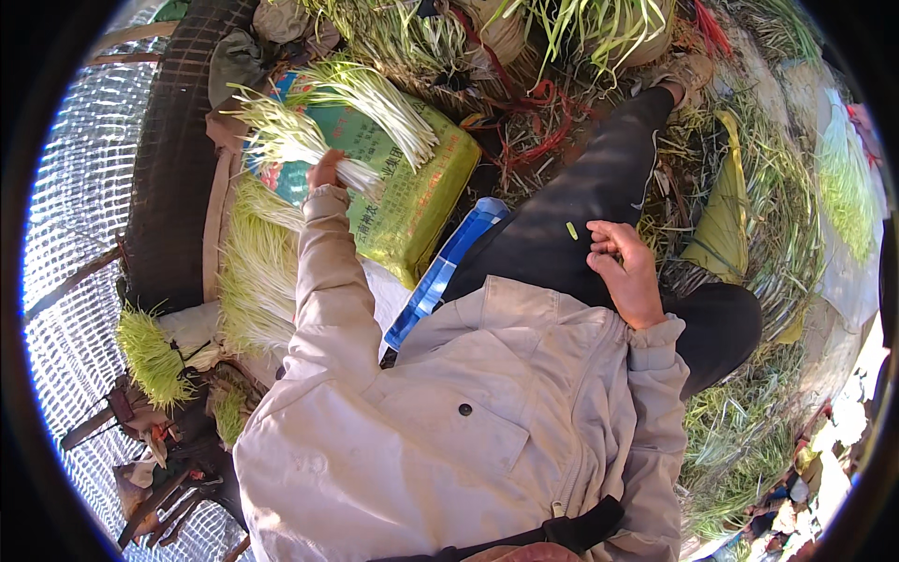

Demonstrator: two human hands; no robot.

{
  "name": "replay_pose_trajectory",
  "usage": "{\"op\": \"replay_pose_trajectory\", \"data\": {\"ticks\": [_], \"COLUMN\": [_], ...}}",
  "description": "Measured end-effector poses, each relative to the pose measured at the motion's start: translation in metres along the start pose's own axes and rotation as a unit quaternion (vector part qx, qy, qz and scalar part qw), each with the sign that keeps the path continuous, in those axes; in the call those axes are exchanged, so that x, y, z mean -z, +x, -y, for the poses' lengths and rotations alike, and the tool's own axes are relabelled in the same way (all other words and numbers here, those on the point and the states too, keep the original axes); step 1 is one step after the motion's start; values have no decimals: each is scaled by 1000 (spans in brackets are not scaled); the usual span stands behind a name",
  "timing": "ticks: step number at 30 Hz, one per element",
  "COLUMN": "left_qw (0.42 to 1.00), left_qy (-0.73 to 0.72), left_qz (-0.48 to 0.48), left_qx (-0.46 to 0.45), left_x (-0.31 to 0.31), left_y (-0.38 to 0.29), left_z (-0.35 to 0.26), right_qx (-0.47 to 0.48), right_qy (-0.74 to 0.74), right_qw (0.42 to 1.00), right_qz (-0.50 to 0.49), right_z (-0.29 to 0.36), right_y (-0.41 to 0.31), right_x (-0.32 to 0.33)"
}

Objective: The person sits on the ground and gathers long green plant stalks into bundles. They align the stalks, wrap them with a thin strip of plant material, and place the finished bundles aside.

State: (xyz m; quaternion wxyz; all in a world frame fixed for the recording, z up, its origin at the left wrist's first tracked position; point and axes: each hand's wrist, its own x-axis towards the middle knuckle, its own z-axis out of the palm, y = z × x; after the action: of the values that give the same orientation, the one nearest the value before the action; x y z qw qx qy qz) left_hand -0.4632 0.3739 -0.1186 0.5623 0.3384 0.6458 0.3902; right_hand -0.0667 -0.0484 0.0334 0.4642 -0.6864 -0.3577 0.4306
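My left hand (325,171) grips a bunch of pale green-tipped stalks (284,133), likely chives, around its white stems. It is over a green and yellow printed sack package (432,211). A second bunch of white-stemmed stalks (383,105) lies across the sack's far side. My right hand (625,270) is above my right thigh, thumb apart and fingers loosely curled, with nothing visible in it. Just left of its fingertips is a small yellow-green leaf scrap (572,230), against my dark trousers; whether it rests on them I cannot tell.
Loose pale stalks (256,274) lie beside my left forearm. Tied bundles (597,28) stand at the top, near red twine (555,126). Leaf waste (779,211) covers the right-hand ground around a yellow sack piece (723,218). Mesh netting (84,197) borders the left.
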Motion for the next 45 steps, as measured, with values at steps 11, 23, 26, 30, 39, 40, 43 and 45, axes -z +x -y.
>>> {"op": "replay_pose_trajectory", "data": {"ticks": [11, 23, 26, 30, 39, 40, 43, 45], "left_qw": [984, 933, 892, 895, 911, 893, 922, 917], "left_qy": [122, 308, 407, 403, 386, 431, 375, 388], "left_qz": [-127, -164, -178, -181, -144, -124, -96, -90], "left_qx": [-30, -89, -91, -57, -10, -16, -10, -20], "left_x": [-13, -26, -31, -40, -42, -39, -35, -37], "left_y": [23, -10, -20, -37, -45, -40, -31, -26], "left_z": [82, 59, 48, 39, 37, 36, 44, 44], "right_qx": [-35, -45, -50, -49, -39, -45, -18, 1], "right_qy": [22, 41, 50, 51, 47, 44, 71, 62], "right_qw": [999, 998, 997, 997, 998, 998, 997, 997], "right_qz": [-16, -21, -21, -19, -20, -30, -36, -35], "right_z": [2, -7, -10, -11, -19, -20, -26, -29], "right_y": [7, 8, 11, 11, 9, 8, 8, 6], "right_x": [-5, 0, 0, 1, 6, 7, 8, 9]}}
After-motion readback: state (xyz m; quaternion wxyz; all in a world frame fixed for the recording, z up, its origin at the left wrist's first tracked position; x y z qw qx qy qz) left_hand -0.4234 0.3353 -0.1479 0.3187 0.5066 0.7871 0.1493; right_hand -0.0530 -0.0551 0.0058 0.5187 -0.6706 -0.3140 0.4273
